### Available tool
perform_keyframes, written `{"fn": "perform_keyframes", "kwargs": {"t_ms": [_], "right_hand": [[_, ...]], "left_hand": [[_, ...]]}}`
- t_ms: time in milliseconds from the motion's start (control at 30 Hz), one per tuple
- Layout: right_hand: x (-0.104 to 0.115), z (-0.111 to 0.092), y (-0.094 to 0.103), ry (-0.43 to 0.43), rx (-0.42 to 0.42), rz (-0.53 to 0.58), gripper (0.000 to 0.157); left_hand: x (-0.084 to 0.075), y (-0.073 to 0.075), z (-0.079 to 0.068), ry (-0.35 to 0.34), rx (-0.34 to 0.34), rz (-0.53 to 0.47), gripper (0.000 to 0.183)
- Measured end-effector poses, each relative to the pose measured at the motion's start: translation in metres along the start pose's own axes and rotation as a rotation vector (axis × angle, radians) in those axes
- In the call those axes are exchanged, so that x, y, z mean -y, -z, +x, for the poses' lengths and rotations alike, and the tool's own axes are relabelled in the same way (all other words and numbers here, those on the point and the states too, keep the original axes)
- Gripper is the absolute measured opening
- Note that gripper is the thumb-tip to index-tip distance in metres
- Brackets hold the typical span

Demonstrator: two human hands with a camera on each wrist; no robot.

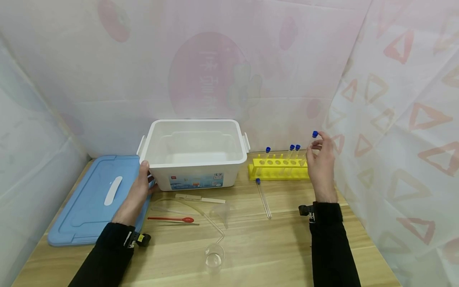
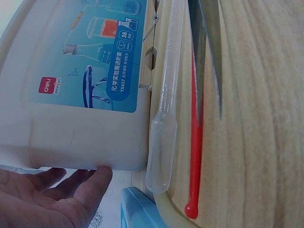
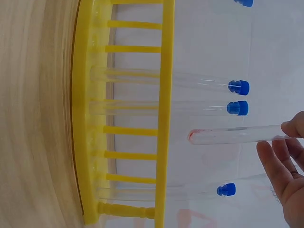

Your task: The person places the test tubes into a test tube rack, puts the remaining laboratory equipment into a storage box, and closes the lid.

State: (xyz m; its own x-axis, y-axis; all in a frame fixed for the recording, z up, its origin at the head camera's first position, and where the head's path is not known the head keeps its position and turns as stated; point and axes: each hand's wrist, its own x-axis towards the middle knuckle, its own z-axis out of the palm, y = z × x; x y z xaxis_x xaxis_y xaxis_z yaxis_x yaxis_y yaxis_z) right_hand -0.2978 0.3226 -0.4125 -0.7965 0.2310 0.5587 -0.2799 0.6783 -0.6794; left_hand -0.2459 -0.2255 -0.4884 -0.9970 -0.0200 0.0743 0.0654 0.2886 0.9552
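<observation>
My right hand (image 1: 321, 161) pinches a clear test tube (image 3: 228, 136) with a blue cap near its top, above the right part of a yellow test tube rack (image 1: 279, 175). The tube's rounded lower end, with reddish marks, is apart from the rack's top bar in the right wrist view. Several blue-capped tubes (image 3: 199, 108) stand in the rack. My left hand (image 1: 138, 189) rests against the left end of a white plastic box (image 1: 193, 169), its fingertips touching the side wall in the left wrist view. Seen from the head, the box looks empty.
A blue lid (image 1: 93, 203) lies at left. Before the box are a wooden test tube clamp (image 1: 201, 198), a plastic dropper (image 2: 164, 147), a red spoon (image 1: 186, 219), metal tweezers (image 2: 216, 71), a bent glass tube (image 1: 215, 225) and a beaker (image 1: 214, 259). Another capped tube (image 1: 263, 199) lies before the rack.
</observation>
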Motion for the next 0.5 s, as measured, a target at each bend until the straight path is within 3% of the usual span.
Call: {"fn": "perform_keyframes", "kwargs": {"t_ms": [500], "right_hand": [[-0.027, 0.002, -0.011, -0.011, -0.081, 0.015, 0.057]], "left_hand": [[0.0, 0.0, -0.002, 0.0, 0.003, -0.003, 0.071]]}}
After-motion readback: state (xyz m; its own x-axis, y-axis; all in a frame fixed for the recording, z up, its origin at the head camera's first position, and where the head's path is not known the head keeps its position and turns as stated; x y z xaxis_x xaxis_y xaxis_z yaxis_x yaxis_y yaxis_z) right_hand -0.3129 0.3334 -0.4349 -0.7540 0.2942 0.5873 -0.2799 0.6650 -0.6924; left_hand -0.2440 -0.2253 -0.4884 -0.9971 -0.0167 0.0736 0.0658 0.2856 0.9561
